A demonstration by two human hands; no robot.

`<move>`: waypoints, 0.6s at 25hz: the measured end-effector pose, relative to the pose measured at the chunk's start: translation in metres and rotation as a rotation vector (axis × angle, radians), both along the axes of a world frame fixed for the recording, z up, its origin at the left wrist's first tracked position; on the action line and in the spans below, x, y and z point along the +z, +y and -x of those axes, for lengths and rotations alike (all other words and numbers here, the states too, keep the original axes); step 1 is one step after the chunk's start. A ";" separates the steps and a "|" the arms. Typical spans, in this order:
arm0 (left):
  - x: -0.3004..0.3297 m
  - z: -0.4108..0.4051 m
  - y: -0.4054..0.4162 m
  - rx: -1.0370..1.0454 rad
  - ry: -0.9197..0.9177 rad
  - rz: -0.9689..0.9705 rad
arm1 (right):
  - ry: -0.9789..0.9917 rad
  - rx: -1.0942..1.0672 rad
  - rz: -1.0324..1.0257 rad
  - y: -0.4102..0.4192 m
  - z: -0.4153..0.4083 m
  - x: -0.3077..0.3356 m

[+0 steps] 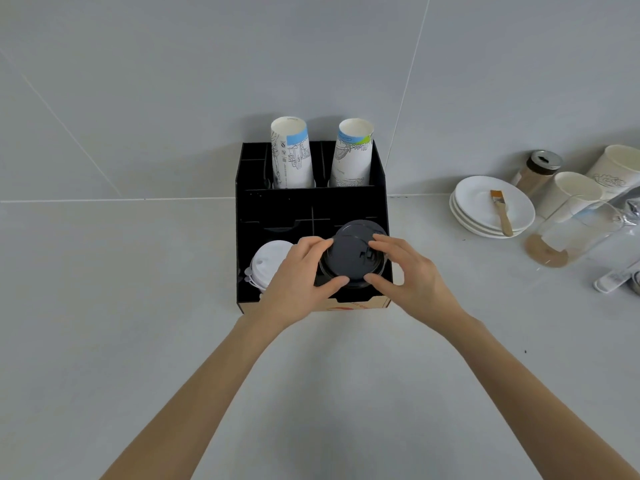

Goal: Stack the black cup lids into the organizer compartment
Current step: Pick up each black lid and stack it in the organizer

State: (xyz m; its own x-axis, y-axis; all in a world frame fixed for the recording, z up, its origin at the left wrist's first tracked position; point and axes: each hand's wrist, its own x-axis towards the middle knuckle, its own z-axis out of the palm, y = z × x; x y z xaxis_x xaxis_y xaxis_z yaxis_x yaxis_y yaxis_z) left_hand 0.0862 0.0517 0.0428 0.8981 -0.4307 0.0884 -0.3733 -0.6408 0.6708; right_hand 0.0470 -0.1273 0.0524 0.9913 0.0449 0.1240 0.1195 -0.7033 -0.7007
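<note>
black cup lids [353,252] between both hands, left hand [301,271], right hand [408,271]

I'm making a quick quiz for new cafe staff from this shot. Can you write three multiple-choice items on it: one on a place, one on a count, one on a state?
1. Where do the white lids sit in the organizer?
A. Front left compartment
B. Back right compartment
C. On the plates

2. How many stacks of paper cups stand in the organizer's back row?
A. One
B. Two
C. Four

3. What holds the black lids?
A. Nothing
B. Left hand only
C. Both hands

Key: 1 A, they lie beside the black lids at the front left. 2 B, one cup stack and another stand upright. 3 C, the left hand and right hand grip the stack's opposite sides.
</note>
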 end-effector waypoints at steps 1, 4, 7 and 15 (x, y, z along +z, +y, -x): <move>0.000 -0.005 -0.006 0.008 -0.011 -0.005 | 0.001 0.006 0.015 -0.005 -0.005 0.002; -0.002 -0.015 -0.021 0.040 -0.018 -0.018 | 0.017 0.025 0.066 -0.018 -0.020 0.004; -0.006 -0.023 -0.032 0.065 0.001 -0.020 | 0.034 0.039 0.080 -0.026 -0.033 0.000; -0.020 -0.034 -0.039 0.094 0.039 -0.033 | 0.067 0.019 0.038 -0.031 -0.045 -0.021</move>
